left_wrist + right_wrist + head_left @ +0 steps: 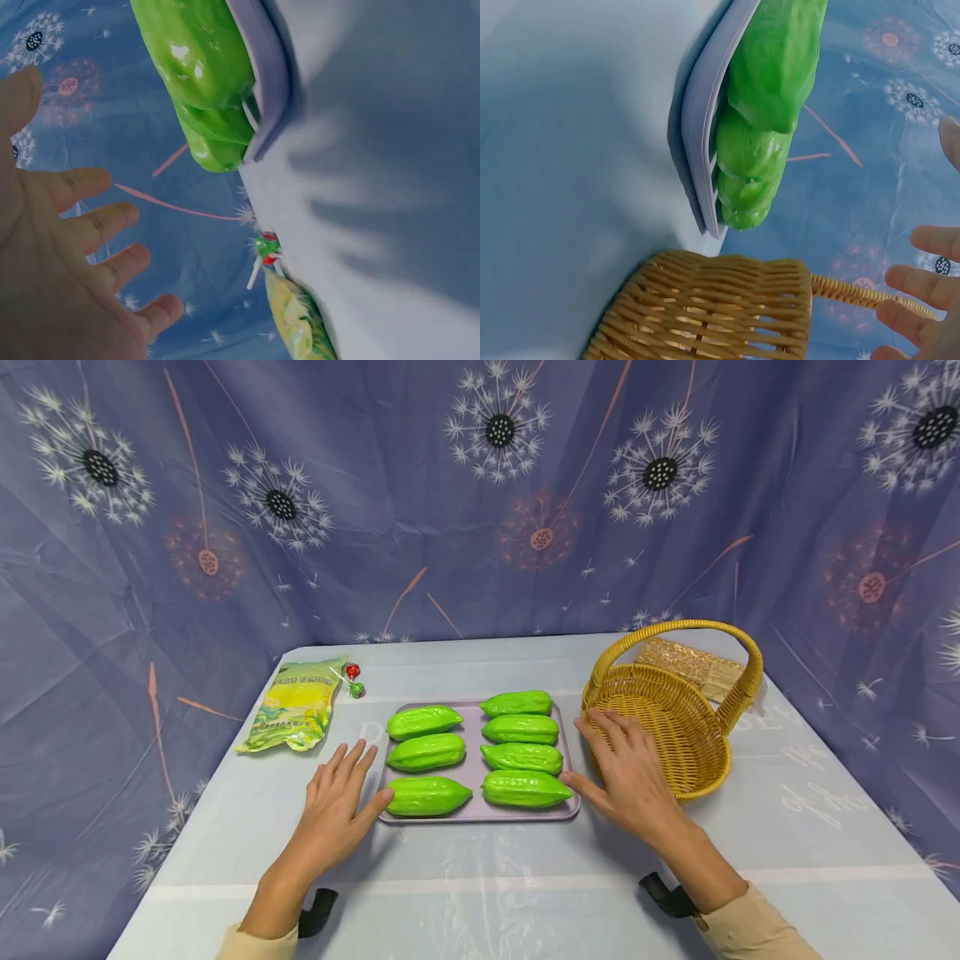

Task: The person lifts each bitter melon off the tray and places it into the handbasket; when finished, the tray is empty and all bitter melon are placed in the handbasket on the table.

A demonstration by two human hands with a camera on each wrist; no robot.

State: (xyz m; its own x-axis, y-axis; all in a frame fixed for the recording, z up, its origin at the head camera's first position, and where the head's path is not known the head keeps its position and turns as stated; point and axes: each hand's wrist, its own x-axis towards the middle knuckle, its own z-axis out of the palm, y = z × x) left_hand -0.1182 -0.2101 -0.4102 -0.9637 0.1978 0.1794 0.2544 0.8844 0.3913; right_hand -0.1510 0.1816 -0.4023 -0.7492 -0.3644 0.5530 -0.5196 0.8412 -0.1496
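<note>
A lilac tray (476, 743) holds green, ridged gourd-like vegetables in two columns: three on the left and several on the right. My left hand (333, 810) hovers at the tray's left edge, fingers spread, its thumb tip overlapping the nearest left green gourd (427, 796) in the head view. On the other side, my right hand (633, 781) is held with fingers extended between the tray and a yellow wicker basket (693, 752). Its thumb lies close to the tip of the nearest right green gourd (523, 788). Nothing is in either palm; the left wrist view shows the left hand's straight fingers (97, 225).
The basket's tall handle (678, 625) arches upward, and a gold packet (678, 662) lies behind it. At the far left rests a yellow-green bag (296, 706), beside a red lollipop (352, 671) and a green lollipop (356, 690). A dandelion-patterned curtain (420, 510) surrounds the table.
</note>
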